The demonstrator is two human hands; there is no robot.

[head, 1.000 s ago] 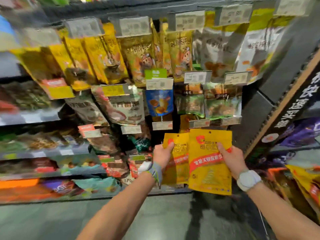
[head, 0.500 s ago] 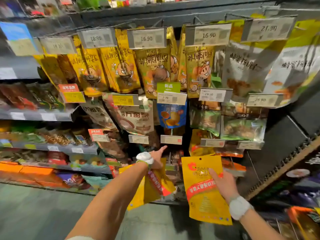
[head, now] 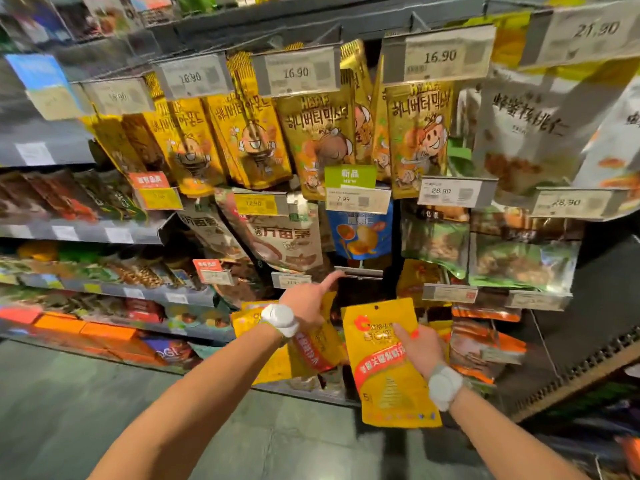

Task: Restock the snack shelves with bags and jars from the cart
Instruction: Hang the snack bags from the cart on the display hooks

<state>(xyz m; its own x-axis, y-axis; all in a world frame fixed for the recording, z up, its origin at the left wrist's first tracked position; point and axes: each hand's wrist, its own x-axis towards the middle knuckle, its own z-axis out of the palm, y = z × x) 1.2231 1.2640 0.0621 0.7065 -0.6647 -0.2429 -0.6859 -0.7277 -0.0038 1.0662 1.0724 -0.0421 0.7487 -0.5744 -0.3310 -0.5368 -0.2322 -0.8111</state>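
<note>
While the empty peg (head: 358, 271) under the blue pouch (head: 360, 233) awaits stock, left hand (head: 306, 306) clutches a spare bunch of yellow bags (head: 313, 355), forefinger stretched toward that peg, likely to locate it; right hand (head: 420, 348) pinches one yellow bag (head: 388, 393) upright, hang-hole uppermost, just below the peg, ready for threading

Bare forearms (head: 207, 393), white left wristband (head: 280, 319), white right wristband (head: 445, 386)
</note>
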